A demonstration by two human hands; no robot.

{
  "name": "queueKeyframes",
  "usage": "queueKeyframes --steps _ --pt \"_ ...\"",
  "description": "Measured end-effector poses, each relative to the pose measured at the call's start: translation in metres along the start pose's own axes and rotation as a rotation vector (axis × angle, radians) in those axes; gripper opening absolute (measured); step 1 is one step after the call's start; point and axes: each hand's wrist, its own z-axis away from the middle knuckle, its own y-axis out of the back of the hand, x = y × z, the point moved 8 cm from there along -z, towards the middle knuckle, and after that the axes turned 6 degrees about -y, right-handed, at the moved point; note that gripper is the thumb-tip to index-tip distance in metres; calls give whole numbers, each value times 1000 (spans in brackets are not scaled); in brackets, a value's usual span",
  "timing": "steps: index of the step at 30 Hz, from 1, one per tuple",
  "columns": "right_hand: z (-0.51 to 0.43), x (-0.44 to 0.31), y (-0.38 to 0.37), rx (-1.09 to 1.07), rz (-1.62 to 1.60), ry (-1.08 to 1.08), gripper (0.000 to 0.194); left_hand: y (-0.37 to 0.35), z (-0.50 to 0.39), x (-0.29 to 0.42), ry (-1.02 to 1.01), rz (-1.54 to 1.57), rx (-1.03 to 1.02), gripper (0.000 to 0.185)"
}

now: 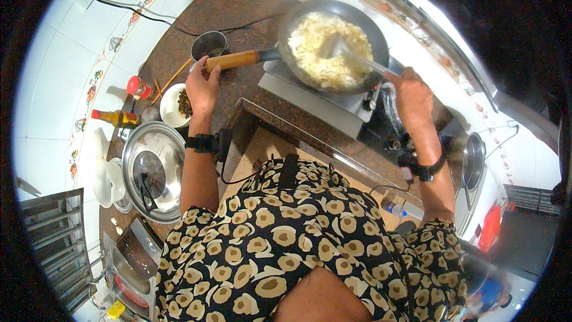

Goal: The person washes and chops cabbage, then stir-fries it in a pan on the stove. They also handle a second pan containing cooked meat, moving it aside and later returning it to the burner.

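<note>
My left hand (202,85) grips the end of a wok's wooden handle (232,60). The dark wok (380,47) rests over a portable cooker (308,103) with a knob at its front. Soft, pale yellow and white food (328,67), perhaps egg, covers the wok's bottom. In my right hand (413,96) is the handle of a spatula (363,60); its blurred blade lies in the food. A small dark pot (208,44) stands just beyond my left fingers. Beside my left wrist sits a white bowl (169,109) holding dark chopped bits.
Left along the counter are chopsticks (174,79), a red-capped jar (138,87), an oil-like bottle (116,118) and a large glass-and-steel lid (154,172). A black cable (165,21) crosses behind the small pot. A steel pot (467,161) stands right of my forearm; a sink (127,273) is lower left.
</note>
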Motion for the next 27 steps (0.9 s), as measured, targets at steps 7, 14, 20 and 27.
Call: queueKeyframes --steps 7,14,20,27 --pt "-28 -24 -28 39 -86 -30 40 0 -1 -2 -31 -47 25 44" --pt "-20 -33 -26 55 -170 46 38 3 1 -2 -30 -31 -2 45" --pt "10 11 -17 60 -164 -25 34 10 6 0 -44 14 -11 46" --pt "53 48 -68 28 -300 -203 38 29 10 -2 -33 76 -10 38"
